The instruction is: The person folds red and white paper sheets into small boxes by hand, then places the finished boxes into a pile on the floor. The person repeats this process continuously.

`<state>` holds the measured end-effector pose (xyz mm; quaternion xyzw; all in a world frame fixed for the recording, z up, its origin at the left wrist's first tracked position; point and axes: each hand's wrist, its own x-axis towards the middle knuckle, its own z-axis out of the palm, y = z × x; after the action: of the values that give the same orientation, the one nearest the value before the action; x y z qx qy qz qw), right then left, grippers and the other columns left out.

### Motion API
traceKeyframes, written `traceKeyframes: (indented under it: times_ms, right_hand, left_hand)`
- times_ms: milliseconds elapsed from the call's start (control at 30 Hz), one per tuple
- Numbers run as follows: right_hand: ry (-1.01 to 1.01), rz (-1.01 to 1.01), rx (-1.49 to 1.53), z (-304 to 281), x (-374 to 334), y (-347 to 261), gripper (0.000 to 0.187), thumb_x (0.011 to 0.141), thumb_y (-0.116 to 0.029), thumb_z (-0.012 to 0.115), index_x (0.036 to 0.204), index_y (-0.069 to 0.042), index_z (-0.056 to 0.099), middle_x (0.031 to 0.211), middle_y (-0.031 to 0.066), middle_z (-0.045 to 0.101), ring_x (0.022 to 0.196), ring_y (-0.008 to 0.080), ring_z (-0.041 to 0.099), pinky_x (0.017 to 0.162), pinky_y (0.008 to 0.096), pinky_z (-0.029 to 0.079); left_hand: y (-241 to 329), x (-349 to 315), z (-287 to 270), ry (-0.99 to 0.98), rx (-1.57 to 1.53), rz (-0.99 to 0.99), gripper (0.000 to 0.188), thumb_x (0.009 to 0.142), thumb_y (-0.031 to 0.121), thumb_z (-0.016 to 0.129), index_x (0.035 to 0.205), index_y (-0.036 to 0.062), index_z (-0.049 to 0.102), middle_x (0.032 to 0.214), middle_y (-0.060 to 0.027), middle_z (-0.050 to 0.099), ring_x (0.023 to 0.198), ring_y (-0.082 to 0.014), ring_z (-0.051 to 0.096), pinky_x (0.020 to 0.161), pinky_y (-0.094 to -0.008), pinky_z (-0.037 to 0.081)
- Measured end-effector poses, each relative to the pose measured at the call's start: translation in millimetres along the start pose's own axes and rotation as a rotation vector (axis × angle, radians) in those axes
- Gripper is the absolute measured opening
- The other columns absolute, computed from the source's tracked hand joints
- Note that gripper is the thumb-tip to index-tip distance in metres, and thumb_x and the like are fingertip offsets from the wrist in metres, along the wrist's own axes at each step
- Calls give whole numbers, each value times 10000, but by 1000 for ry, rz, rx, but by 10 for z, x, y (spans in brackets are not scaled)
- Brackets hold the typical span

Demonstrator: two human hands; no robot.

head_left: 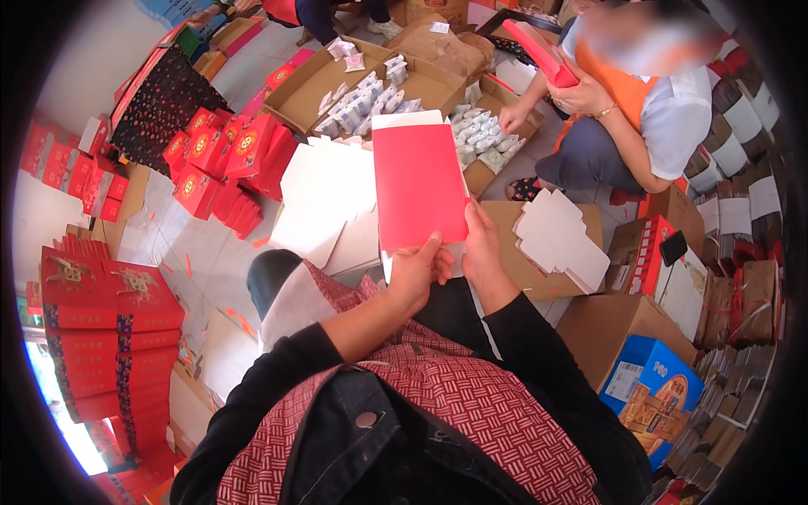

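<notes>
A red box blank (421, 177) with white edges at its top and bottom is held up in front of me. At its lower edge my left hand (418, 273) has the thumb on the red face, with the fingers curled beneath. My right hand (481, 246) grips the lower right side, thumb along the edge. Beyond its left side lies a pile of white die-cut card blanks (324, 198). More white blanks (562, 240) rest on a brown carton to the right.
Ahead stand brown trays (296, 88) with small wrapped packets (358, 101). A co-worker in an orange apron (627, 101) squats at right, holding a red box (543, 55). Red boxes (225, 151) pile up at left, with taller red stacks (109, 320) nearer. A blue carton (652, 387) sits at lower right.
</notes>
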<state>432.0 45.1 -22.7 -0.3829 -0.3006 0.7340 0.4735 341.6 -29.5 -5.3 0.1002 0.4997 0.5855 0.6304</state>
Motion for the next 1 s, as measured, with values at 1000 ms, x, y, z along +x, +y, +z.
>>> traceKeyframes:
  times_ms: [1000]
  right_hand:
    - [-97,-208,-266,-163,-249,13,410,853,-32,560,1257,1,501,1253,100,521,932,114,557,767,228,465]
  left_hand:
    - [-152,64,29,-208,5,9,228,939,223,478,856,31,569,650,-94,591,489,-186,557,416,-272,417]
